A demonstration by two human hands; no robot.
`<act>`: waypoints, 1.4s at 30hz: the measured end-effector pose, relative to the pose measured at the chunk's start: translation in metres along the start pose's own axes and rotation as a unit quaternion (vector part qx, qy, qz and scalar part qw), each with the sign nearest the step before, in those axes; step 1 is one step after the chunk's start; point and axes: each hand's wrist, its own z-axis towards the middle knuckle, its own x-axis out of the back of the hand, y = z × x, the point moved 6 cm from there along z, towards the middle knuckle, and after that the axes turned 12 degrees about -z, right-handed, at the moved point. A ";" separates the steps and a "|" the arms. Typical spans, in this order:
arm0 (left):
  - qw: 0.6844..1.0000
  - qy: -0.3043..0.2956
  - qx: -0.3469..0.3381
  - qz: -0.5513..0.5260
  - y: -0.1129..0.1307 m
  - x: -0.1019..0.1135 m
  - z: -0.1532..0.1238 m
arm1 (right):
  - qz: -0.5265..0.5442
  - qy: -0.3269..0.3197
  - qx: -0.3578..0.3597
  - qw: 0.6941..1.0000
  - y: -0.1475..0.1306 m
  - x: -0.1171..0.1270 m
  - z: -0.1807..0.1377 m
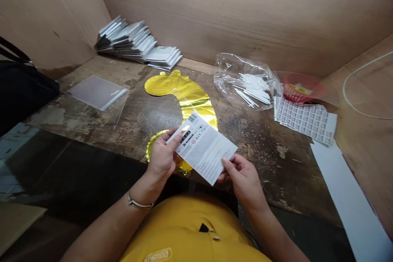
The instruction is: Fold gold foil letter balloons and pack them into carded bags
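Note:
Both hands hold a white printed card with a barcode and fine print, just above the near edge of the worn wooden table. My left hand pinches the card's left end together with a white straw. At the card's lower right corner, my right hand grips it between thumb and fingers. A flat gold foil balloon lies on the table under and behind the card.
Stacks of packed white-and-grey packets lie at the back left. A clear bag lies left. A plastic bag of white straws, a red basket and label sheets sit right. A black bag stands far left.

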 end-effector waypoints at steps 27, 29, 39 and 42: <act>0.987 -0.099 0.043 0.120 0.000 -0.012 -0.002 | 0.113 0.042 -0.042 0.992 0.029 0.016 -0.015; 0.988 -0.090 0.016 0.128 -0.006 -0.010 -0.004 | 0.109 0.038 -0.051 0.992 0.032 0.014 -0.018; 0.992 -0.101 0.044 0.059 -0.025 -0.013 -0.013 | 0.148 0.057 -0.068 0.985 0.037 -0.001 -0.024; 0.990 -0.123 0.047 0.049 -0.026 -0.016 -0.011 | 0.107 0.012 -0.072 0.992 0.038 -0.001 -0.020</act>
